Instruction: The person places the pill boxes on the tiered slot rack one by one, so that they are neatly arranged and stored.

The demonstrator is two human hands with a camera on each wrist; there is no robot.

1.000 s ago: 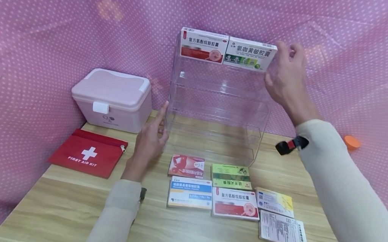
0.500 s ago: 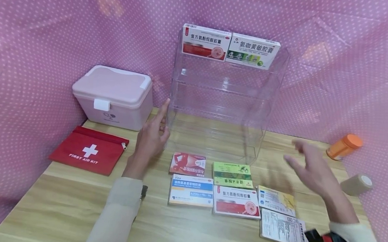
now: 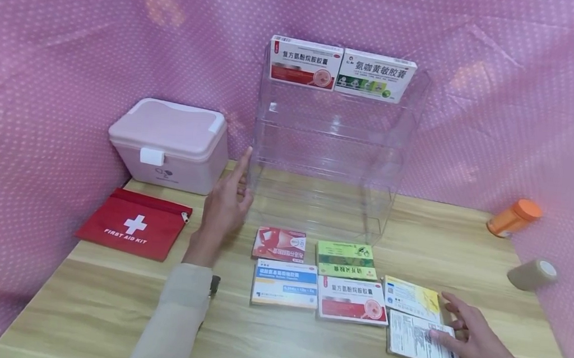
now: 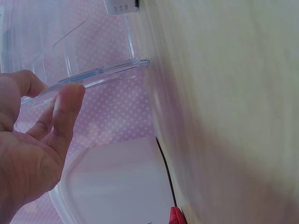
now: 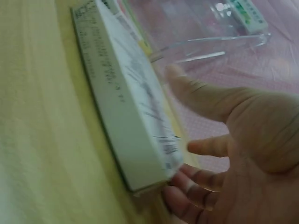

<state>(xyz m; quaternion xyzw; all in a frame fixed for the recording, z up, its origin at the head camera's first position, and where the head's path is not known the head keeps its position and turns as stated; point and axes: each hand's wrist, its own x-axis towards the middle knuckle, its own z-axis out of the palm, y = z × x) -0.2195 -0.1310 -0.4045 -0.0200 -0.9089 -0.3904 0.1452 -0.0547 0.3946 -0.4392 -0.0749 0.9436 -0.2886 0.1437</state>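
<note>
My left hand [image 3: 225, 201] is at the left side of a clear stepped display rack [image 3: 323, 128], its thumb and fingers on the panel edge [image 4: 105, 72]. At the lower right, my right hand [image 3: 481, 343] reaches over a white medicine box with dense printing [image 3: 418, 338]. In the right wrist view, the thumb [image 5: 201, 95] stands apart from the box's face, and the other fingers are close to its near end; contact is unclear. A red-and-white capsule box [image 3: 303, 65] and a green-and-white one [image 3: 373, 76] stand on the rack's top tier.
Before the rack lie red [image 3: 280, 244], green [image 3: 345, 259], blue-and-white [image 3: 285, 284], red-and-white [image 3: 351, 300] and yellow-and-white [image 3: 411, 298] medicine boxes. A pink case [image 3: 168, 144] and red first aid pouch [image 3: 137, 223] are left. An orange bottle [image 3: 514, 217] and beige bottle [image 3: 532, 274] are right.
My right hand has left the green-and-white box on the top tier and come down to the white printed box at the lower right. The left hand has stayed at the rack.
</note>
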